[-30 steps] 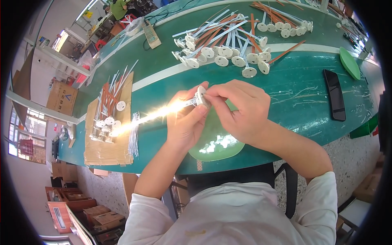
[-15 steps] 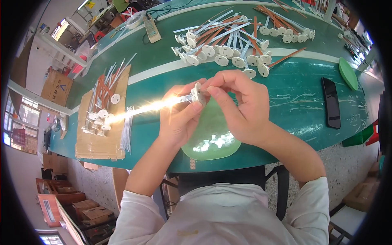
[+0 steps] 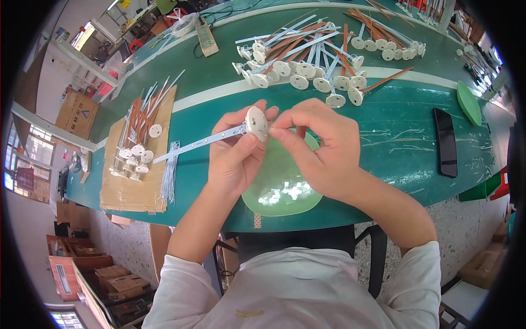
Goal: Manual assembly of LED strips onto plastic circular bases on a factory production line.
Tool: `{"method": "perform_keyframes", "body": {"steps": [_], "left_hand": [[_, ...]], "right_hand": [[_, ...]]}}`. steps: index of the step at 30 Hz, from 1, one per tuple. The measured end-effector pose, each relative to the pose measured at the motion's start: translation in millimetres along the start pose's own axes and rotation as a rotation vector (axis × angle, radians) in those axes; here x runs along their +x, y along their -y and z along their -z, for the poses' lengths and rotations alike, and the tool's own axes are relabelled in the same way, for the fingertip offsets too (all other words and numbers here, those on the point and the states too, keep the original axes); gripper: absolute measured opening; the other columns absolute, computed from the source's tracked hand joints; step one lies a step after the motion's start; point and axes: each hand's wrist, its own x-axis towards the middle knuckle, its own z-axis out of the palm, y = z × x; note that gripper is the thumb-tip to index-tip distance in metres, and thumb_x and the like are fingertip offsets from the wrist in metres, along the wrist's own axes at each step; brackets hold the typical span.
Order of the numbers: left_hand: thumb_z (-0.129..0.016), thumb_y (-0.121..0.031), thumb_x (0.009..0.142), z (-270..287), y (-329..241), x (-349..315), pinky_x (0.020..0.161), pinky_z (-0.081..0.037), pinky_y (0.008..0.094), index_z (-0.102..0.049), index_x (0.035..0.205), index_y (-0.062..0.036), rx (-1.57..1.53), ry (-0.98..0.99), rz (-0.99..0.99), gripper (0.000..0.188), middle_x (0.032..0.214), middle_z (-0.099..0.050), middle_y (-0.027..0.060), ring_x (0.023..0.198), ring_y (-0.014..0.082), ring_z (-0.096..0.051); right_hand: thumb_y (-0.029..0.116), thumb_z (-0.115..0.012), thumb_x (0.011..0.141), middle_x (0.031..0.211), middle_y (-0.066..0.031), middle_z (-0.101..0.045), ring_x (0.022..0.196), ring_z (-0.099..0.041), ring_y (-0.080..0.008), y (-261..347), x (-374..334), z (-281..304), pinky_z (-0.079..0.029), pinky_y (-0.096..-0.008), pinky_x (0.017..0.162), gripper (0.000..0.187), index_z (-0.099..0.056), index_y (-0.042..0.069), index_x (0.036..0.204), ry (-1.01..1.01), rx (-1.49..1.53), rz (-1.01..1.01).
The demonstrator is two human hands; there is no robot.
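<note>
My left hand (image 3: pixel 235 151) grips an LED strip (image 3: pixel 200 143) by the white round disc (image 3: pixel 257 124) at its end. The disc's flat face is turned to the right, and the pale strip sticks out leftward, unlit. My right hand (image 3: pixel 323 148) is closed in a pinch of thumb and forefinger close by the disc's right edge. Whatever sits between those fingertips is too small to make out. Under both hands lies a green plate (image 3: pixel 255 204) with several small white pieces (image 3: pixel 290 193) on it.
On the left, a cardboard sheet (image 3: pixel 115 189) carries more disc-ended strips (image 3: pixel 131 156) and a bundle of white wires (image 3: pixel 170 178). Finished-looking strips (image 3: pixel 307 68) pile at the back. A phone (image 3: pixel 445 142) and another green plate (image 3: pixel 469 104) lie right; a power strip (image 3: pixel 206 39) stands far left.
The strip glowed brightly before and is dark now. My left hand has shifted slightly left and turned the disc's face more into view. My right hand stays pinched beside it.
</note>
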Motion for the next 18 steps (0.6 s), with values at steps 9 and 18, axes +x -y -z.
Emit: {"method": "perform_keyframes", "body": {"steps": [9, 18], "left_hand": [[-0.074, -0.002, 0.083, -1.8, -0.1, -0.5, 0.112, -0.039, 0.0442, -0.063, 0.117, -0.0078, -0.026, 0.025, 0.064, 0.036, 0.133, -0.058, 0.016, 0.132, 0.0347, -0.049], [-0.073, 0.0, 0.083, 1.7, -7.1, 2.6, 0.112, -0.039, 0.0466, -0.061, 0.119, -0.0053, -0.012, 0.034, 0.059, 0.038, 0.133, -0.058, 0.0175, 0.131, 0.036, -0.049]], "right_hand": [[-0.003, -0.071, 0.08, 0.082, -0.0076, -0.068, 0.071, -0.06, -0.0155, -2.0, -1.4, -5.6, -0.048, -0.0246, 0.058, 0.009, -0.07, 0.0, 0.089, -0.003, 0.017, -0.02], [-0.001, -0.071, 0.078, 0.081, -0.0063, -0.07, 0.073, -0.061, -0.0187, -13.5, 13.3, 5.3, -0.048, -0.0269, 0.057, 0.012, -0.072, 0.003, 0.089, 0.148, -0.062, 0.238]]}}
